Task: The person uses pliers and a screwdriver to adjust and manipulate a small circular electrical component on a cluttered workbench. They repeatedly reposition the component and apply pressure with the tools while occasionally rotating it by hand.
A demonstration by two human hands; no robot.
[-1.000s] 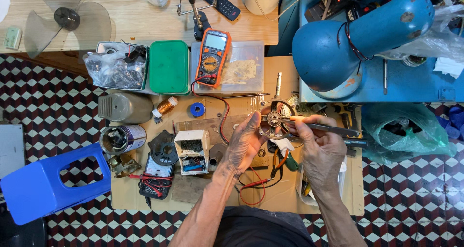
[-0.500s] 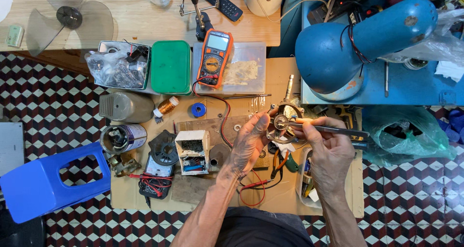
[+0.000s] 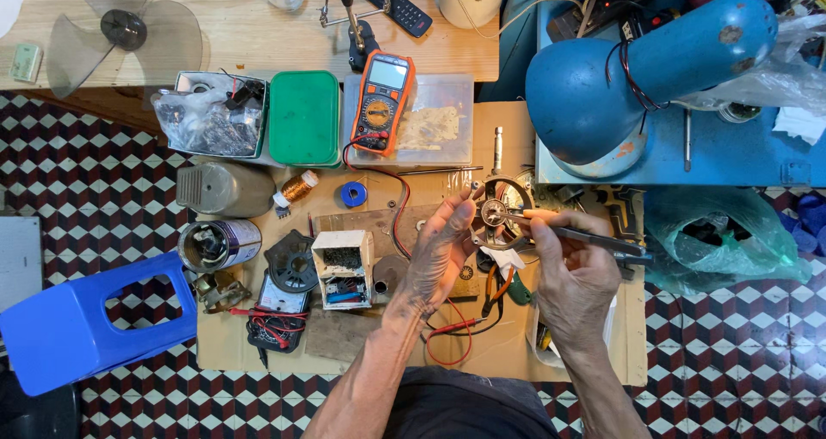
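My left hand (image 3: 439, 254) grips a small round metal motor frame (image 3: 497, 214) and holds it up above a low wooden work board (image 3: 275, 336). My right hand (image 3: 575, 271) pinches a thin dark tool (image 3: 594, 237), whose tip touches the centre of the motor frame. Both forearms reach up from the bottom edge of the head view. A red wire (image 3: 447, 340) loops on the board under my left wrist.
An orange multimeter (image 3: 383, 104) lies on a clear box behind, beside a green-lidded tin (image 3: 304, 116). A big blue fan motor housing (image 3: 637, 69) sits at right. A blue plastic stool (image 3: 77, 327) stands left. A copper wire spool (image 3: 298, 187), blue tape roll (image 3: 352, 195) and white parts box (image 3: 342, 267) crowd the board.
Both hands have shifted slightly up and right with the motor frame. The tool tip has stayed at the frame's centre.
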